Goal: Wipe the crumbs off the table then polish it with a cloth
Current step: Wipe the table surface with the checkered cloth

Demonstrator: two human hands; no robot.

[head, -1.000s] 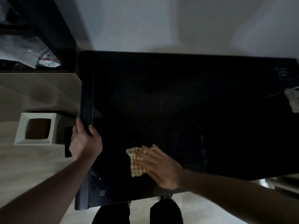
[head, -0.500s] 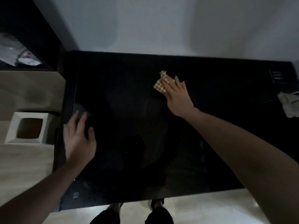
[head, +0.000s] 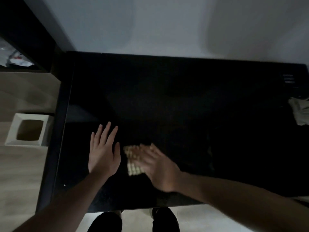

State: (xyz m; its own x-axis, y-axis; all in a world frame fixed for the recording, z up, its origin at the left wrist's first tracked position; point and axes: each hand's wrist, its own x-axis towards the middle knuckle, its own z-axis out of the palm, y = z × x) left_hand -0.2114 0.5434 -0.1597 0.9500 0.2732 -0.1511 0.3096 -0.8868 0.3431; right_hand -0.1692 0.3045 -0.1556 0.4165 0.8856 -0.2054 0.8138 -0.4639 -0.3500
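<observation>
A glossy black table fills the middle of the head view. My right hand lies flat on a yellow checkered cloth near the table's front edge; hand and cloth are blurred by motion. Just left of the cloth, my left hand rests palm-down on the tabletop with fingers spread and nothing in it. A tiny pale speck lies near the front-left edge. No other crumbs can be made out on the dark surface.
A white square bin stands on the floor left of the table. A pale crumpled cloth lies at the table's right edge. A wall runs behind the table, a dark shelf at the back left. My feet show under the front edge.
My right hand has swept the cloth from the table's far middle back to the front. My left hand has moved rightward from the left edge onto the tabletop beside the cloth.
</observation>
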